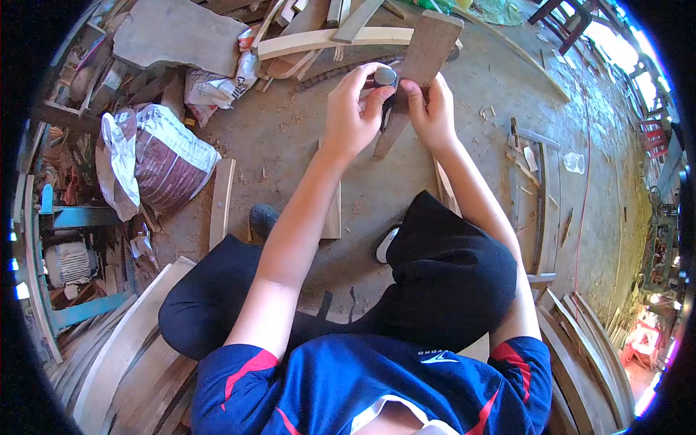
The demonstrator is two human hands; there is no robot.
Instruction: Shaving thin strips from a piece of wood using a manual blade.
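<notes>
I sit low with my knees apart, both arms stretched forward. My left hand [353, 109] grips a small dark cylinder with a grey round top [386, 76], like a bottle or can. My right hand [433, 110] holds a flat brown wooden piece [429, 45] that stands tilted, its lower end [384, 138] reaching toward the ground. The cylinder's top touches the wood's edge between my two hands. My fingers hide most of the cylinder's body.
Concrete floor [290, 145] with wood chips. Curved wooden slats [221, 203] lie near my left foot, more lumber [326, 36] ahead. A white and maroon sack [156, 156] sits at left. Planks [540, 188] lie at right, a red chair [569, 18] far right.
</notes>
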